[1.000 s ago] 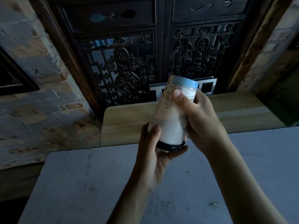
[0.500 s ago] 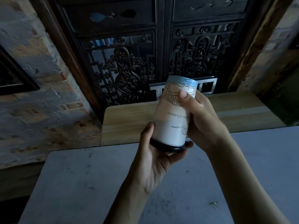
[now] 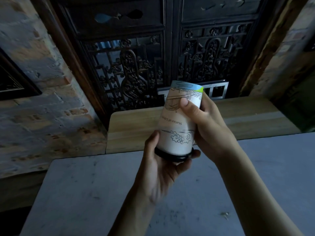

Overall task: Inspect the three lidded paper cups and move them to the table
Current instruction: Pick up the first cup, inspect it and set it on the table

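Note:
One white paper cup (image 3: 177, 132) with line drawings and a black lid is held upside down above the grey table (image 3: 85, 193). Its lid end points down toward me and its base points away. My left hand (image 3: 163, 169) cups the lid end from below, thumb on the cup's left side. My right hand (image 3: 204, 123) grips the upper part of the cup from the right, thumb across the print. Both hands hold the cup in the air. No other cups are in view.
A pale wooden bench or board (image 3: 133, 132) lies just beyond the table's far edge. Behind it stands a dark carved wooden door (image 3: 136, 65). Brick wall (image 3: 34, 108) fills the left side. A small scrap (image 3: 225, 214) lies on the table at the lower right.
The cup has been turned about its long axis in my hands, bringing different drawings and text into view. My hands have stayed in about the same place.

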A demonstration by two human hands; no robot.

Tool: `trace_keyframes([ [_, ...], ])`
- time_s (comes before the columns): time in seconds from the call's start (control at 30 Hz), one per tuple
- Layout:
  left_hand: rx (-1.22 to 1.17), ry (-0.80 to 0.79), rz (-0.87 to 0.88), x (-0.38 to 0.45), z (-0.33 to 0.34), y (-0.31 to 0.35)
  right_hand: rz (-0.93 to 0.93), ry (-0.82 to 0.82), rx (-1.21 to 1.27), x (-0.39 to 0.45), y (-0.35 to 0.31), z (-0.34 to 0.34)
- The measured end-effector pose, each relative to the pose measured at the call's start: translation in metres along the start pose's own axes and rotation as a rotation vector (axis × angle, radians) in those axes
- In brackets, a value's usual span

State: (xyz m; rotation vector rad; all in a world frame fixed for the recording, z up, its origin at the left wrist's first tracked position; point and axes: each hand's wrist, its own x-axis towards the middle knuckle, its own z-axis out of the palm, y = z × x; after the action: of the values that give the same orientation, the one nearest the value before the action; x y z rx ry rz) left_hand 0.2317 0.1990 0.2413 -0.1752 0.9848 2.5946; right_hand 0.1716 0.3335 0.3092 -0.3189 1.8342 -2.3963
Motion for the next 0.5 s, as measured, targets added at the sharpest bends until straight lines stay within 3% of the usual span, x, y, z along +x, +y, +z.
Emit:
trace_keyframes([
  [0.13,-0.011,-0.001,-0.039,0.002,0.000,-0.001,-0.001,0.018,-0.016,0.000,-0.001,0.002],
  [0.33,0.064,0.006,0.055,0.003,-0.001,-0.005,-0.030,0.093,-0.010,-0.002,0.003,0.008],
  [0.5,0.057,0.086,0.092,0.005,-0.010,-0.007,-0.104,0.050,-0.089,-0.002,0.018,0.011],
])
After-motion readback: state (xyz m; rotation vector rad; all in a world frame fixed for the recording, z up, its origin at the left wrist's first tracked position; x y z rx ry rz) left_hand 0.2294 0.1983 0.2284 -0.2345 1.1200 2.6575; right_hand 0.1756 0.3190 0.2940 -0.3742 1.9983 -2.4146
